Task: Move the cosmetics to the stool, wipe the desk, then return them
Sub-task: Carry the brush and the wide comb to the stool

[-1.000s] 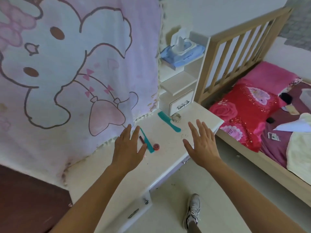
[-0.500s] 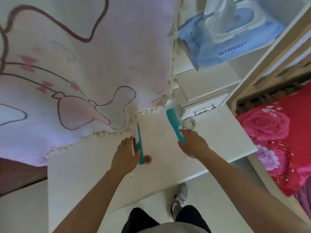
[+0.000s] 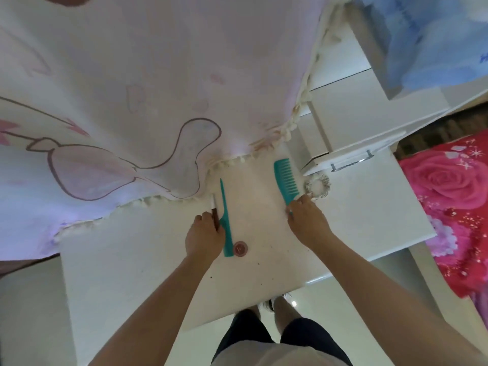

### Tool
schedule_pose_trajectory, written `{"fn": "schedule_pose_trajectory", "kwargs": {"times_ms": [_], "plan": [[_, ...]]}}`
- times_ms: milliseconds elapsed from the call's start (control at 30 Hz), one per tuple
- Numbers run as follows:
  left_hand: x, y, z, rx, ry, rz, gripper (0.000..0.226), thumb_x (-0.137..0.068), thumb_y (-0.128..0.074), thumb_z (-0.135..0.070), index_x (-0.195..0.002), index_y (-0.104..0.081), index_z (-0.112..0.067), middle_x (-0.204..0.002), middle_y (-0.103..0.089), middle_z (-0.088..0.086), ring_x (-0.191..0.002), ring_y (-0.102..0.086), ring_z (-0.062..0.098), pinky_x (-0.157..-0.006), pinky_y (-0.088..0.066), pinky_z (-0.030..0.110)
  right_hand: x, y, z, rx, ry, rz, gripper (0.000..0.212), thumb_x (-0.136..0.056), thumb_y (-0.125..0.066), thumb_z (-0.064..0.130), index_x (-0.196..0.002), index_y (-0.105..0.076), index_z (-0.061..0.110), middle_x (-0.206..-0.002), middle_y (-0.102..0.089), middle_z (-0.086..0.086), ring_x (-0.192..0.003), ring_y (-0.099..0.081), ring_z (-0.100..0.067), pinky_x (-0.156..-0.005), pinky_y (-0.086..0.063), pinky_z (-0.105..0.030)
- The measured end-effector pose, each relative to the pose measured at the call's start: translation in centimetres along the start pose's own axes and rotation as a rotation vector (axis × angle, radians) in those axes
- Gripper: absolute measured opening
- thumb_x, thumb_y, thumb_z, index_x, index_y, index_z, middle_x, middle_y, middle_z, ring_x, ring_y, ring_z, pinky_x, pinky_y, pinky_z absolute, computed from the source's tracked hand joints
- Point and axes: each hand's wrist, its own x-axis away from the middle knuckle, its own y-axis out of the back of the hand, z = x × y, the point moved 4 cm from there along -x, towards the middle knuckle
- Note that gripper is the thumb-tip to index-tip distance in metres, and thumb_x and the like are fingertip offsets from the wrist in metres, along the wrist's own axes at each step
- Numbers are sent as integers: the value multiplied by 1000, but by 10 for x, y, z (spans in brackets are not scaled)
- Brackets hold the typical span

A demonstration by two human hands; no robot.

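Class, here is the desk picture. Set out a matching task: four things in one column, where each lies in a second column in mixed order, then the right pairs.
Things:
1 wide-tooth comb
2 brown pencil
3 round red pot
4 scrunchie

Places:
A beside the broad end of the tail comb
B just in front of the small drawer
C handle end under the right hand
D at the fingertips of the left hand

Pairs: 1-C, 2-D, 3-A, 4-B.

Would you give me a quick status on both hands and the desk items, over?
Left hand pinching brown pencil. Right hand gripping wide-tooth comb. Tail comb, red pot, scrunchie lie on desk. Blanket hem overhangs desk's back.
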Motion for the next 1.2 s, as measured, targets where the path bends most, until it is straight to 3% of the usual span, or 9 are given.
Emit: {"fn": "schedule_pose_trajectory", "kwargs": {"times_ms": [100,267,433,567,800,1000,1200], "plan": [[-11,-1,3,66,7,-5,20,-91,-54,-25,-101,-52,-9,-95,-60,10,-84,-59,30,-66,-47,37,-1,-3,6,-75,-38,5,30,-90,-58,15,-118,-54,6,-112,-50,-13,-91,-56,-29,-77,-53,-37],[-12,6,9,123,-28,-7,19,-84,-60,-28,-94,-51,-14,-85,-58,2,-76,-59,26,-63,-50,36,7,-9,21,-59,-22,20,53,-81,-62,17,-130,-41,13,-108,-50,-5,-88,-51,-21,-70,-50,-33],[6,28,20,201,-64,-124,21,-80,-61,-26,-97,-52,-18,-85,-55,-4,-68,-57,20,-55,-46,31,19,-3,41,69,114,-6,27,-95,-50,24,-119,-59,14,-100,-48,0,-74,-47,-15,-59,-39,-25],[32,56,29,290,-36,-268,20,-80,-61,-24,-96,-52,-19,-84,-54,-6,-63,-53,17,-51,-35,27,34,24,67,23,263,-59,25,-101,-47,23,-119,-60,13,-105,-51,-2,-78,-57,-21,-65,-48,-30],[131,101,64,403,141,-610,22,-78,-65,-22,-94,-51,-23,-83,-52,-10,-61,-50,13,-52,-32,24,71,56,137,-43,655,-132,21,-97,-56,24,-114,-63,15,-106,-56,-3,-85,-62,-25,-74,-48,-33],[269,102,134,435,478,-818,24,-79,-65,-27,-92,-47,-35,-85,-57,-14,-64,-51,-2,-53,-33,21,135,31,225,-48,995,-77,16,-98,-54,31,-103,-60,17,-92,-53,1,-79,-58,-22,-69,-46,-38],[407,94,201,415,726,-1031,22,-85,-66,-27,-103,-54,-27,-85,-56,-13,-68,-54,3,-57,-42,23,237,-8,298,-76,1272,-1,21,-97,-53,37,-108,-61,21,-95,-58,3,-81,-62,-16,-68,-53,-35]]}}
